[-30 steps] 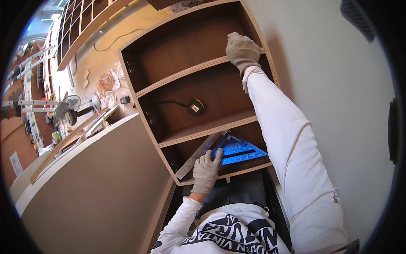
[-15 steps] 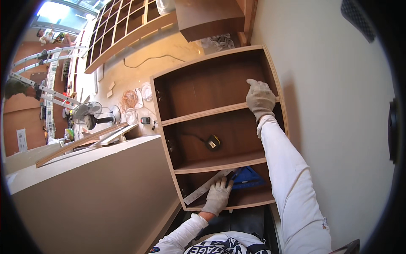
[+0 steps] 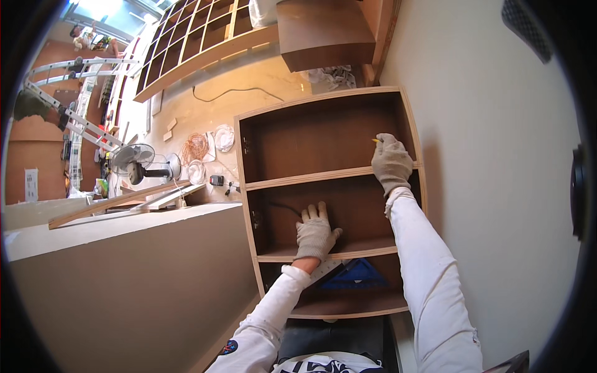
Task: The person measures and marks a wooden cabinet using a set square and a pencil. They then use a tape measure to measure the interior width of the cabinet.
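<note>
A brown cabinet with pale edges [image 3: 329, 181] lies in front of me, split into three compartments. My right hand [image 3: 392, 163], gloved, is closed at the right end of the upper divider; the tip of a thin yellow stick [image 3: 375, 140], perhaps a pencil, pokes out of it. In the middle compartment my gloved left hand [image 3: 316, 233] is open, fingers stretched out, over the spot where the tape measure lay; the tape measure is hidden. Lying in the nearest compartment are a blue triangular square [image 3: 354, 273] and a metal ruler [image 3: 324, 270], partly covered by my left forearm.
A grey half-height wall [image 3: 137, 273] stands on the left, with wooden strips [image 3: 118, 204] on its top. Beyond it are a fan [image 3: 140, 168], coiled cable [image 3: 194, 148] and a ladder [image 3: 87, 127]. A pale wall [image 3: 491, 186] rises close on the right.
My left hand has left the metal ruler and moved forward into the middle compartment, over the tape measure. My right hand has turned, its index finger now curled, and a yellow tip shows. The view has shifted slightly.
</note>
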Motion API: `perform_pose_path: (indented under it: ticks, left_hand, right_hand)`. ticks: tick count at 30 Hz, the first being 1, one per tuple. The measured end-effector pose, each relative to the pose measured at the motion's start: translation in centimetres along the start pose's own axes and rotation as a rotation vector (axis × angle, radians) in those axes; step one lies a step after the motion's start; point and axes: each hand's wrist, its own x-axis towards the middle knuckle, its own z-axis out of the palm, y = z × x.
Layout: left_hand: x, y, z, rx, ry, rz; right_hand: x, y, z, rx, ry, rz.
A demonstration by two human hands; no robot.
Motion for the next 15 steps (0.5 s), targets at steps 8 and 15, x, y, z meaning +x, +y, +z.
perform_pose_path:
  ticks: [8,15]
  left_hand:
    - [3.1,-2.2,3.4,-0.026,-0.198,-0.012]
    - [1.7,-7.4,-3.0,-1.004,-0.47,-0.102]
  right_hand:
    - [0.2,0.3,0.6,-0.033,0.042,-0.084]
    - [-0.2,1.0,0.0,-0.02,0.012,0.008]
